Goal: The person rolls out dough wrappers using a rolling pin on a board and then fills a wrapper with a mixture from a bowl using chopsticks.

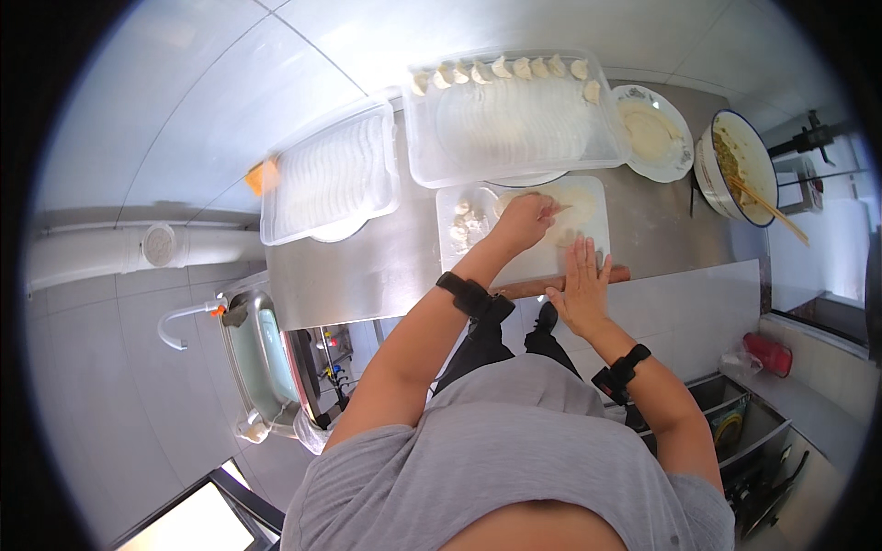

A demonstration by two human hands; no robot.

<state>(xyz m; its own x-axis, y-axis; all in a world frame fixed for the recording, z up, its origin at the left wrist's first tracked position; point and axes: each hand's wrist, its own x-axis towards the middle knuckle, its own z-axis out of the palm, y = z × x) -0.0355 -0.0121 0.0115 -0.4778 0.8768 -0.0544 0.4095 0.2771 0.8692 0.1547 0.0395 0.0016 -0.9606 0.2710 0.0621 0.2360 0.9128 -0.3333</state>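
My left hand (528, 222) is above a white cutting board (524, 265), its fingers pinched on what looks like the edge of a dough wrapper (563, 208). My right hand (586, 286) lies flat with fingers spread, palm across a wooden rolling pin (527, 288) at the board's near edge. Its fingertips reach a small flattened dough piece (566, 237). Pale, thin wrappers (582, 198) lie at the board's far right, partly behind my left hand. Several small floured dough lumps (462, 224) sit on the left of the board.
Behind the board, a clear plastic tray (517, 131) carries a row of folded dumplings (521, 67). Another ridged plastic tray (331, 172) stands left. At right are a plate with dough (648, 131) and an enamel bowl of filling (730, 165) with chopsticks (772, 210). A sink (258, 351) is lower left.
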